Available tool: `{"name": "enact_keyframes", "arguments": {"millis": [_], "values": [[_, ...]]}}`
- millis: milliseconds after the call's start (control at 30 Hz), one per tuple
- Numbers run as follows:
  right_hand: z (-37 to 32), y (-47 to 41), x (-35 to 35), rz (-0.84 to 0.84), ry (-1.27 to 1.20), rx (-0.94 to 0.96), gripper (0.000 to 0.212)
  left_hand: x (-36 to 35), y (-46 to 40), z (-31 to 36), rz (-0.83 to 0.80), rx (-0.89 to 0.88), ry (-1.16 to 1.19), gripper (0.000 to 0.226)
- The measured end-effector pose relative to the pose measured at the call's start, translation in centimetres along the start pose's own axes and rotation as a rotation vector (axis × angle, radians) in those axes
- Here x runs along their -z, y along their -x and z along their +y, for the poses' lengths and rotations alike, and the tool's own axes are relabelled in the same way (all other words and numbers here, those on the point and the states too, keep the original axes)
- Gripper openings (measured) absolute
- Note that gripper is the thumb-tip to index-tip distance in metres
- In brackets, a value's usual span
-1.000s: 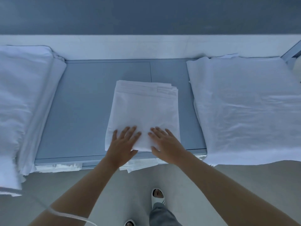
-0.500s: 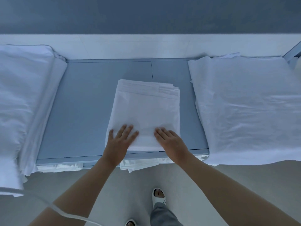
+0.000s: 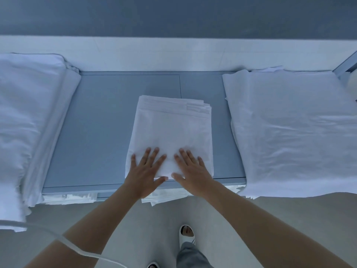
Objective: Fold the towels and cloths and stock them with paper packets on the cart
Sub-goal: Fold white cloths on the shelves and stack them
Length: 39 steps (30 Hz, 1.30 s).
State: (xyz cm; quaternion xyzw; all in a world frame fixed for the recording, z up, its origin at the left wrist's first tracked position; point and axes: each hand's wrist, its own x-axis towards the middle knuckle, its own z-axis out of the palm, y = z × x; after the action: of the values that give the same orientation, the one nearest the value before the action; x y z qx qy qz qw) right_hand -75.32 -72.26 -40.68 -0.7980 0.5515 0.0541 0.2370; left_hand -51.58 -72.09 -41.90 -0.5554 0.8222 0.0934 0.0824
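Both hands lay flat with fingers spread, the left hand [image 3: 144, 174] and right hand [image 3: 191, 171] pressing the near edge of the folded cloth [image 3: 170, 132], which sat mid-shelf on the cart top [image 3: 100, 132] between two white piles.

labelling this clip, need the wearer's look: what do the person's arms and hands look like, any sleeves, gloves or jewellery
Both arms are bare up to the frame edge, with no sleeves in view. The left hand and right hand wear no gloves, and no rings, watch or bracelet show. A thin white cable runs across the left forearm. Lower down, grey trousers and white open-toe slippers are visible.
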Motion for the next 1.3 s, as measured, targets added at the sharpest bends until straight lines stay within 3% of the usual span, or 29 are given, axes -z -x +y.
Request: {"name": "enact_keyframes", "arguments": {"millis": [367, 633, 900, 1133, 1233, 1300], "values": [[0.0, -1.9, -1.9, 0.09, 0.104, 0.013, 0.072, -0.4, -0.6, -0.4, 0.034, 0.035, 0.008, 0.083], [-3.4, -7.7, -0.2, 0.07, 0.078, 0.04, 0.072, -0.3, -2.4, -6.0, 0.049, 0.126, 0.035, 0.079], [-11.3, -12.9, 0.3, -0.016, 0.026, 0.003, 0.067, -0.4, 0.1, -10.1, 0.121, 0.424, 0.052, 0.07], [-14.5, -10.2, -0.3, -0.047, 0.03, 0.16, 0.063, 0.6, 4.2, -12.7, -0.015, 0.499, 0.051, 0.064], [-13.8, -7.2, -0.4, -0.011, 0.024, 0.133, 0.063, 2.6, 5.4, -12.3, -0.096, 0.5, 0.041, 0.066], [-13.1, -5.4, -0.3, 0.017, 0.037, 0.094, 0.062, 4.3, 5.9, -11.0, -0.066, 0.454, 0.028, 0.068]]}}
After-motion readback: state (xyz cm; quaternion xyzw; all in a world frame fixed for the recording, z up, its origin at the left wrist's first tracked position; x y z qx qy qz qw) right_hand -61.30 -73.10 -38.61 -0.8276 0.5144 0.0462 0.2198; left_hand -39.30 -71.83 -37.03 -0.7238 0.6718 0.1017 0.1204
